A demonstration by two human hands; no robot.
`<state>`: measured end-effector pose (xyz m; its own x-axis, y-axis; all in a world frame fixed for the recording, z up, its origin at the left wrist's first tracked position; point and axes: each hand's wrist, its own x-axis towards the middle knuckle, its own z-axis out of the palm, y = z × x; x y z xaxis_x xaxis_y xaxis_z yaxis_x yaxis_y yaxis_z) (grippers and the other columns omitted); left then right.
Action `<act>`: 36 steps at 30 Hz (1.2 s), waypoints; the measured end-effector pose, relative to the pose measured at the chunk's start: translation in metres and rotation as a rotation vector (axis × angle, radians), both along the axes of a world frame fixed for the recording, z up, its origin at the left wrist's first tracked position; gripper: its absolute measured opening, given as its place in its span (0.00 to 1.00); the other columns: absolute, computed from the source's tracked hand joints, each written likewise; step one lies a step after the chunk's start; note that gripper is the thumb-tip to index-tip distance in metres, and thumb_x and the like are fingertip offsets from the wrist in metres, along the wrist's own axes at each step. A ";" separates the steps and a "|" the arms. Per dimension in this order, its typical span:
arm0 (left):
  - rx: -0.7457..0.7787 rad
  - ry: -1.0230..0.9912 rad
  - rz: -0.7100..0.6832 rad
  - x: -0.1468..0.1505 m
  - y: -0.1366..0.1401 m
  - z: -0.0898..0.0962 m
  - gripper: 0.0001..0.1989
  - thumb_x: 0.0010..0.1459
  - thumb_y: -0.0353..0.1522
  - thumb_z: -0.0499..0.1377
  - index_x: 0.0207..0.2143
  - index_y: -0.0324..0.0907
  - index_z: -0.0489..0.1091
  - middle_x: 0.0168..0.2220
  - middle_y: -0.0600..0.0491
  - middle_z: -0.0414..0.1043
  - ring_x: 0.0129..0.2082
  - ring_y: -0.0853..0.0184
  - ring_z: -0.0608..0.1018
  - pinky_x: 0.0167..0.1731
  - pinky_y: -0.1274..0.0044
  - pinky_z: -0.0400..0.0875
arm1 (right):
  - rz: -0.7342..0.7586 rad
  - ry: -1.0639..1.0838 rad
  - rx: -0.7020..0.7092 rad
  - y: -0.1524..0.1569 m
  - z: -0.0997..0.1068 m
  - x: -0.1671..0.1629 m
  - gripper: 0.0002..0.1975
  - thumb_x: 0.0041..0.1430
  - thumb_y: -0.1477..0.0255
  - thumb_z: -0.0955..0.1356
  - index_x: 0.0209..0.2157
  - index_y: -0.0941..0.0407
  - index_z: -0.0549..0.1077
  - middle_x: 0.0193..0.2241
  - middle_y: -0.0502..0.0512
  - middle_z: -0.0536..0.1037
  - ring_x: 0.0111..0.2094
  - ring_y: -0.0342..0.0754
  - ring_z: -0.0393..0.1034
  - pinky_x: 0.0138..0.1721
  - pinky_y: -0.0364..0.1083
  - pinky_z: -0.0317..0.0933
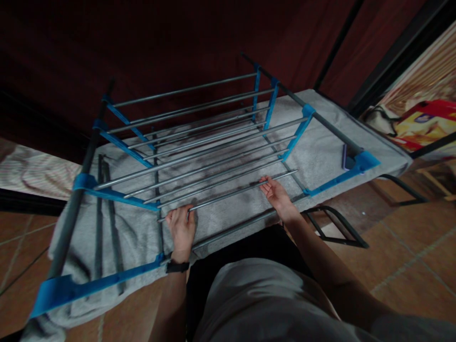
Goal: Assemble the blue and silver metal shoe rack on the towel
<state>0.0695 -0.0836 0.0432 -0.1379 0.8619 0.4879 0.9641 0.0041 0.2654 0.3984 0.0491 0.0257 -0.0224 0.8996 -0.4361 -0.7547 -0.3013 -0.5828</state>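
A drying rack with several thin metal bars [199, 153], grey side tubes [299, 100] and blue plastic brackets [301, 124] lies on a grey blanket [221, 213]. My left hand [181, 229] has its fingers closed round the left part of a thin metal rod [228, 194]. Farther right, my right hand [275, 192] pinches the same rod between thumb and fingers. The rod lies level above the blanket, between the bracketed bars and the near crossbar [235, 229]. Its right end is free of any bracket; its left end shows just beyond my left hand.
Two loose dark tubes [99, 218] lie on the blanket at the left. A small purple-edged object [344, 157] rests near the right bracket. Black metal frames [342, 228] stand at the right above the tiled floor [409, 261]. A red and yellow package [427, 124] is beyond.
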 end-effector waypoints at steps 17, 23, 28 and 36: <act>-0.040 -0.026 -0.043 0.001 0.000 0.001 0.11 0.65 0.37 0.51 0.41 0.44 0.71 0.37 0.48 0.76 0.41 0.57 0.75 0.46 0.65 0.62 | -0.019 0.051 0.022 0.000 0.002 0.002 0.03 0.56 0.77 0.69 0.31 0.55 0.74 0.31 0.50 0.80 0.35 0.43 0.76 0.41 0.42 0.71; -0.073 -0.033 -0.065 0.003 0.000 0.002 0.12 0.65 0.38 0.51 0.43 0.45 0.72 0.37 0.48 0.76 0.42 0.56 0.75 0.47 0.65 0.62 | -0.085 0.010 0.059 -0.001 -0.002 0.002 0.05 0.54 0.74 0.73 0.29 0.53 0.73 0.29 0.47 0.80 0.34 0.42 0.75 0.40 0.42 0.71; -0.090 -0.053 -0.092 0.003 0.001 0.002 0.15 0.66 0.40 0.50 0.46 0.44 0.71 0.40 0.47 0.77 0.43 0.56 0.76 0.45 0.66 0.63 | -0.107 0.011 0.035 0.000 -0.005 0.002 0.07 0.53 0.72 0.74 0.28 0.53 0.72 0.26 0.45 0.78 0.28 0.41 0.73 0.37 0.42 0.70; -0.137 -0.038 -0.083 0.003 -0.001 0.002 0.15 0.66 0.40 0.49 0.44 0.44 0.72 0.38 0.48 0.76 0.42 0.57 0.75 0.44 0.66 0.64 | -0.055 0.006 0.043 -0.001 0.003 0.002 0.02 0.57 0.74 0.70 0.31 0.54 0.74 0.28 0.48 0.79 0.32 0.41 0.75 0.37 0.41 0.70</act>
<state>0.0722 -0.0842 0.0448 -0.0799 0.9290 0.3613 0.9521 -0.0363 0.3037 0.4004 0.0483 0.0289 0.0250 0.9176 -0.3967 -0.7732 -0.2339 -0.5895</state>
